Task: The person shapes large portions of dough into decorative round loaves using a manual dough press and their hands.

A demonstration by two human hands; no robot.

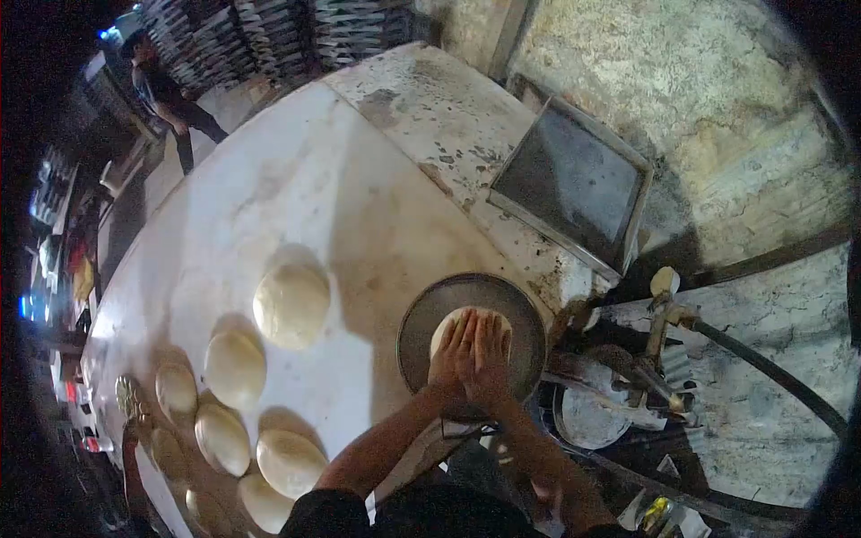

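Pressing dough piece (453,321) flat on round metal plate (421,327), our left hand (451,356) and right hand (490,357) side by side, fingers together, extended. Floured white table (296,188) holds dough balls (291,306). Dim room, person (166,94) standing far back.

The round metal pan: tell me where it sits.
Head view: the round metal pan sits at the white counter's right edge, under both hands pressing dough.

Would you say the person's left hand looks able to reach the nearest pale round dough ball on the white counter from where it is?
Probably yes: the left hand presses dough on the round metal plate, and only bare white counter separates it from that pale round dough ball.
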